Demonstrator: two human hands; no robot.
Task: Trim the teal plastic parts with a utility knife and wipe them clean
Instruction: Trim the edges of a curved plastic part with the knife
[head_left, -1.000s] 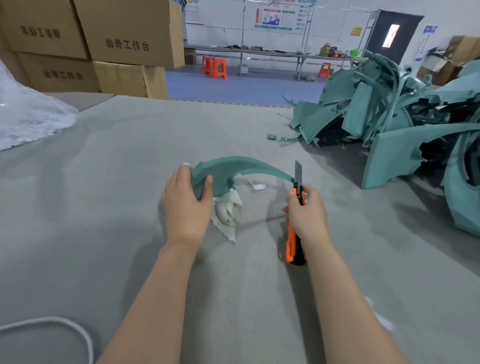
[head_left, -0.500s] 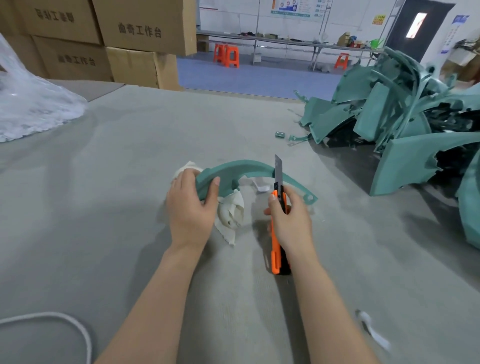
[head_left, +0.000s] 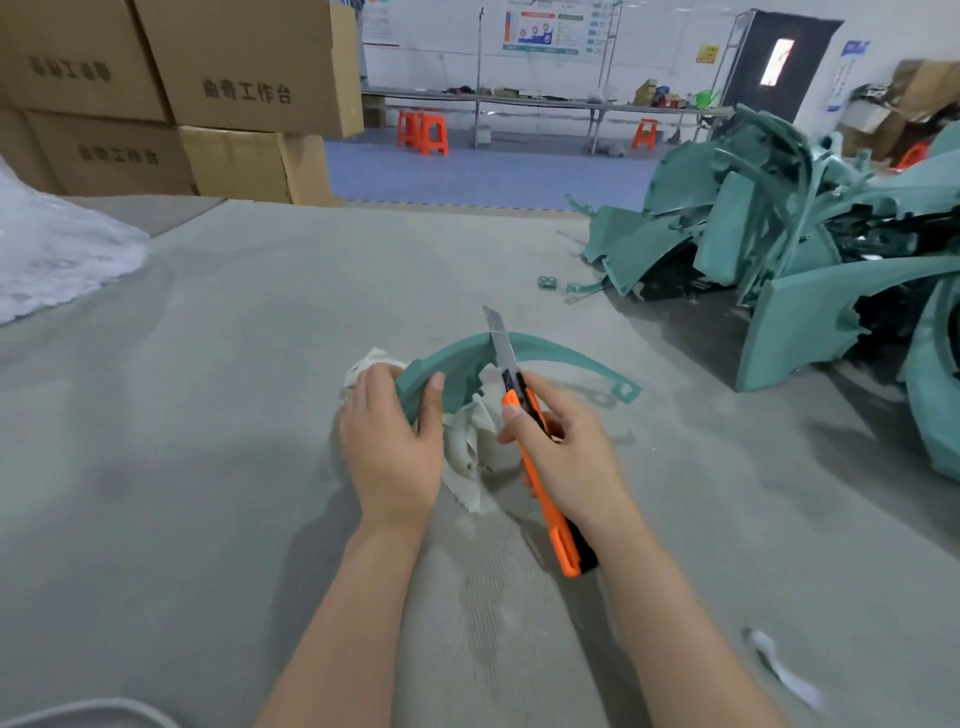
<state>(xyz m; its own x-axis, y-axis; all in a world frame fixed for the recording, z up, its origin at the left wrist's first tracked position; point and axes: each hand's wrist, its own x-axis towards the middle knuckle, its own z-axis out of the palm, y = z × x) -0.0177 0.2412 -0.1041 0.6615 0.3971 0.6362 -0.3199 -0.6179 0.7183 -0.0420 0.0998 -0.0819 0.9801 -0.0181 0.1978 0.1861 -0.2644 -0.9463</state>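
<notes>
Plastic sheet (head_left: 57, 254) at nine o'clock, boxes (head_left: 244, 78) at eleven. Centre counter (head_left: 208, 415): left grip (head_left: 389, 447) clasps the curved teal part (head_left: 457, 364) with a cloth (head_left: 467, 447); right grip (head_left: 569, 452) holds the knife (head_left: 550, 514), blade across it. Teal pile (head_left: 779, 249) at two.

teal part (head_left: 457, 364): matt plastic | knife blade (head_left: 500, 338): shiny metal | rag (head_left: 467, 441): cloth | table (head_left: 208, 415): felt-like

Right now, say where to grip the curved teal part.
Take the curved teal part by its broad left end, from the near side, as the left hand does; the thin right arc tapers and lies under the utility knife blade.
</notes>
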